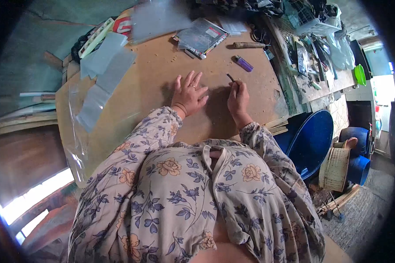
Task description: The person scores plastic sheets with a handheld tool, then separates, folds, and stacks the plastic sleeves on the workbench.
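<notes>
My right hand is closed around a short, thin dark stick-like piece, its tip poking out past the fingers. What kind of piece it is I cannot make out. Fingers spread, my left hand is over the brown board tabletop; whether it touches the surface I cannot tell. Beyond the right hand lies a purple lighter. Farther back is a brown wooden stick or handle. A printed flat packet lies at the back, with a clear plastic sheet over part of it.
Translucent plastic sheets cover the table's left side, and another sheet lies at the back. A cluttered side bench runs along the right. Below it stand a blue barrel and a cream bucket. Small crumbs dot the tabletop.
</notes>
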Motion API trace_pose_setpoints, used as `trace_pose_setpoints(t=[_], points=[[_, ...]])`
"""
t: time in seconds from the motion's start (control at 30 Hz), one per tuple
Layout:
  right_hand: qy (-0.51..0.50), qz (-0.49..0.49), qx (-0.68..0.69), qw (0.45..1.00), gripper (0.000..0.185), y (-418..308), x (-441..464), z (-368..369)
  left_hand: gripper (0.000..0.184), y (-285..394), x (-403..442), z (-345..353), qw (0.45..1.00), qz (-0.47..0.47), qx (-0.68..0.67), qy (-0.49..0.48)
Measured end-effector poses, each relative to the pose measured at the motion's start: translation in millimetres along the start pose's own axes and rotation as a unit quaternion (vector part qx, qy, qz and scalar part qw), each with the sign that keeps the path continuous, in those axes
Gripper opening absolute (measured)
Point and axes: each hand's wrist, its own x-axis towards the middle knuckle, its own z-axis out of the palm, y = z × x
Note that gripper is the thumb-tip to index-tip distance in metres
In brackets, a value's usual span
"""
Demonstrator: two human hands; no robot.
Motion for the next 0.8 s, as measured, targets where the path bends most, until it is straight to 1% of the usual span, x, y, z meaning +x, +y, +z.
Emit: trace_pose_setpoints(t=[0.07,0.13,0.17,0.2,0.27,0.3,0.33,0.4,0.43,0.47,0.5,0.53,0.57,0.6,0.63,0.67,0.7,0.73,0.77,0.8], points=[[0.008,0.004,0.019,1.0,0.008,-2,1,0,0.031,-2,-2,1,1.0,0.001,0.003,-0.007],[0.004,0.005,0.011,1.0,0.01,6,2,5,0.041,-11,-4,1,0.997,0.049,-0.047,0.034],[0.007,0.012,-0.004,1.0,0.012,11,3,7,0.049,-13,-11,-2,0.996,0.036,-0.066,0.057],[0.003,0.009,0.001,1.0,0.012,10,4,8,0.049,-16,-18,-6,0.996,0.031,-0.06,0.058],[0.022,0.013,0.022,0.999,0.011,9,5,7,0.05,-26,-35,-15,0.987,-0.085,-0.034,0.133],[0.036,-0.019,0.011,0.999,0.011,16,5,12,0.054,-41,-47,-12,0.982,-0.13,-0.027,0.136],[0.037,-0.016,0.014,0.999,0.011,18,8,11,0.054,-50,-57,-15,0.983,-0.128,-0.024,0.133],[0.046,-0.019,0.009,0.999,0.011,21,13,10,0.059,-66,-76,-21,0.972,-0.218,0.046,0.078],[0.052,-0.02,0.022,0.998,0.011,22,14,10,0.059,-73,-83,-23,0.971,-0.22,0.048,0.077],[0.05,-0.021,0.024,0.998,0.011,22,12,10,0.057,-79,-89,-26,0.972,-0.224,0.054,0.054],[0.048,-0.028,0.008,0.998,0.01,16,10,8,0.055,-80,-91,-31,0.971,-0.227,0.06,0.032],[0.045,-0.033,-0.008,0.998,0.009,18,8,5,0.055,-79,-88,-31,0.971,-0.23,0.062,0.032],[0.043,-0.034,-0.006,0.999,0.009,16,3,6,0.051,-79,-84,-33,0.984,-0.161,0.068,-0.013],[0.02,-0.059,0.02,0.998,0.009,12,-5,8,0.048,-77,-81,-35,0.991,-0.091,0.072,-0.059],[-0.001,-0.087,0.046,0.995,0.008,7,-12,11,0.048,-77,-79,-31,0.991,-0.092,0.073,-0.058],[-0.001,-0.087,0.047,0.995,0.008,3,-17,16,0.045,-77,-78,-26,0.991,-0.074,0.076,-0.085],[-0.018,-0.064,0.056,0.996,0.007,0,-22,21,0.043,-76,-76,-25,0.989,-0.056,0.079,-0.112],[-0.036,-0.041,0.065,0.996,0.006,0,-25,25,0.043,-76,-75,-26,0.989,-0.057,0.08,-0.111],[-0.046,-0.008,0.033,0.998,0.006,1,-26,28,0.04,-76,-76,-27,0.99,-0.049,0.071,-0.108],[-0.05,-0.008,0.035,0.998,0.006,4,-26,29,0.036,-76,-79,-29,0.992,-0.043,0.06,-0.106]])
